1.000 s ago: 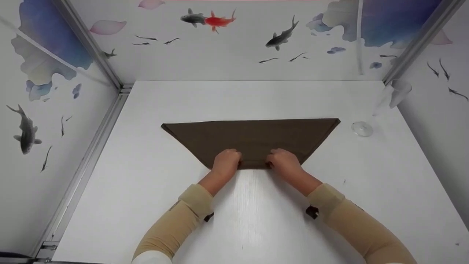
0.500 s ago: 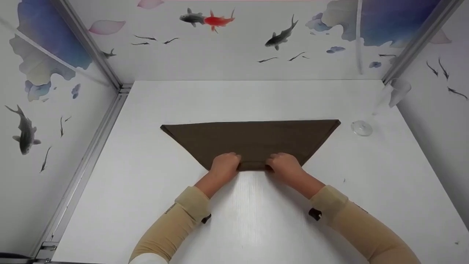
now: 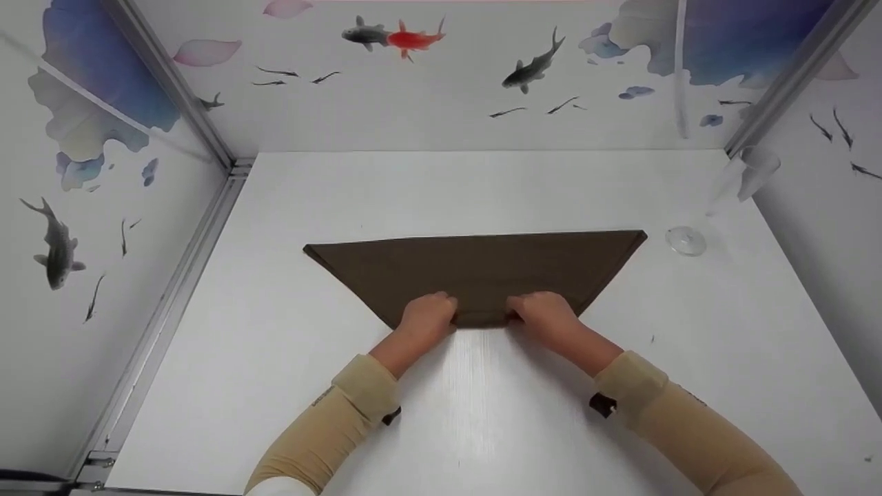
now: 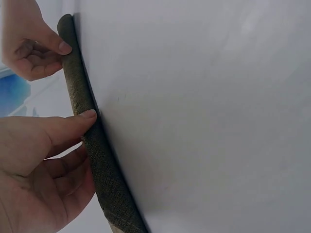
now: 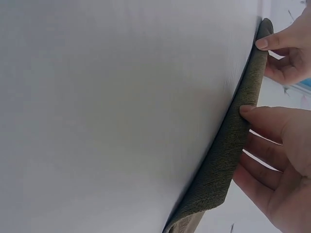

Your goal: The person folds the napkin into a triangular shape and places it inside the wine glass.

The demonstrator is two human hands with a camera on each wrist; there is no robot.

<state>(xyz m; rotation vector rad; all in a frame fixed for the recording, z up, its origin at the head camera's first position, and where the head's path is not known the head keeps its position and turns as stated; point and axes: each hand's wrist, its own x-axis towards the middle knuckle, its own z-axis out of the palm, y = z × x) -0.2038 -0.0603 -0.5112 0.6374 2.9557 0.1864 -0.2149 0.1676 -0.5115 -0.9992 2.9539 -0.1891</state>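
Note:
A dark brown cloth napkin [image 3: 475, 269] lies folded on the white table, long straight edge at the far side and short edge toward the person. That near edge is rolled over, as the rounded cloth roll [image 4: 77, 82] in the left wrist view shows. My left hand [image 3: 427, 317] pinches the roll left of its middle, thumb on the near side and fingers behind. On the right, my right hand [image 3: 548, 317] pinches the same roll likewise, its thumb [image 5: 255, 112] pressing the cloth. A short stretch of roll shows between the hands.
A clear stemmed glass [image 3: 688, 241] stands right of the napkin, its base on the table [image 3: 207, 386] and its bowl near the right wall. Printed panels [image 3: 441, 103] with fish enclose the back and sides, with metal rails [image 3: 207, 227] at the corners.
Both hands and the napkin have shifted slightly toward the person. The near edge and the far edge both sit lower in the head view; the grip looks the same.

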